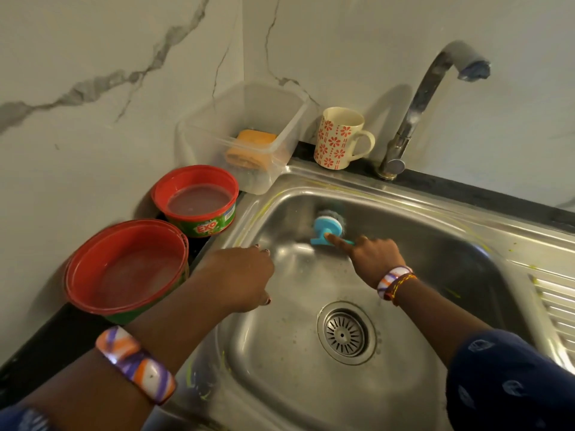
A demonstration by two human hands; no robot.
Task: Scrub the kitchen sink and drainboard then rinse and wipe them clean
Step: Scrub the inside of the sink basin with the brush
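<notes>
Steel sink [404, 219] basin lies under both your hands. Your right hand [371, 259] grips the blue-handled scrubber [329, 227], forefinger laid along its handle, whose long axis runs from your knuckles away to the far-left basin wall, where the head presses. Your left hand [241, 275], fingers curled, rests on the left rim holding nothing that shows. The drainboard [557, 301] lies to your right, nearer the scrubbing hand.

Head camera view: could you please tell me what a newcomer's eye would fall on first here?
Probably the blue scrubber, held by the right hand against the back wall of the steel sink. Next, the two red tubs left of the sink and the flowered mug beside the tap.
</notes>
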